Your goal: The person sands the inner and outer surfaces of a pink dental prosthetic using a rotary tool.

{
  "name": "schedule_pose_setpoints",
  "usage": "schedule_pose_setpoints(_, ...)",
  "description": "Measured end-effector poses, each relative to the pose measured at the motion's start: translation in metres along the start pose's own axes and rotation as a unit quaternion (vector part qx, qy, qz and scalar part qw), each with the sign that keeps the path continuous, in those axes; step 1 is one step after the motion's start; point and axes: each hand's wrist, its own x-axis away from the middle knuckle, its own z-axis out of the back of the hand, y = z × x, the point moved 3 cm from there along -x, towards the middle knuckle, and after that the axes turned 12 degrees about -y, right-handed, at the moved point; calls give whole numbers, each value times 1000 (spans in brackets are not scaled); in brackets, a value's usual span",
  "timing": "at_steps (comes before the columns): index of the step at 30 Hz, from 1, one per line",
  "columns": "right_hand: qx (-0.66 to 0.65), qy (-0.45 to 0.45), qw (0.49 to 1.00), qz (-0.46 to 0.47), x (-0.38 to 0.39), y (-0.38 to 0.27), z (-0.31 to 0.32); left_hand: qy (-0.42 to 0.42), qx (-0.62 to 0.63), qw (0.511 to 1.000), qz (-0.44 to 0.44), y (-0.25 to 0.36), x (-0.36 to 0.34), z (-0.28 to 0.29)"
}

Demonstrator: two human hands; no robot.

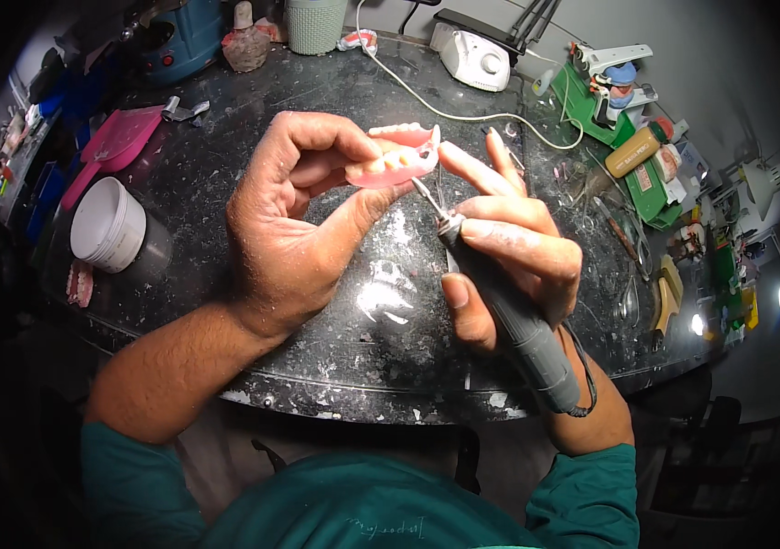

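My left hand (289, 229) grips a pink denture (391, 174) with cream teeth between thumb and fingers, raised over the dark, speckled worktop. My right hand (536, 261) is wrapped round a dark grey rotary handpiece (500, 311) with a cord at its back end. Its thin bit (429, 200) points up at the underside of the denture, at or very near it; I cannot tell whether they touch. Two of my right fingers stretch up beside the denture's right end.
A white tub (108, 225), another denture (80, 284) and a pink dustpan (115, 137) lie left. At the back stand a blue machine (166, 50), a pale cup (315, 26) and a white control box (472, 59) with cables. Green trays (654, 197) and metal tools (628, 256) are right.
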Motion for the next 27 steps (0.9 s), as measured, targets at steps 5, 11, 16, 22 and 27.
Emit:
schedule_pose_setpoints(5, 9, -15, 1000, -3, -1, -1, 1, -9, -27, 999, 16, 4, 1, -1)
schedule_pose_setpoints(11, 31, -16, 999, -7, -2, 0, 0, -15, -23, 1000, 4, 7, 2, -1)
schedule_pose_setpoints(16, 68, -58, 996, 22, 1, 1, 0, -19, -34, 999, -2, 8, 3, -1)
schedule_pose_setpoints(22, 60, -53, 997, 23, 1, 2, 0, -16, -46, 999, -4, 9, 3, -1)
schedule_pose_setpoints(27, 69, -54, 996, 19, 1, 1, 0, -15, -66, 998, -4, 10, 3, -1)
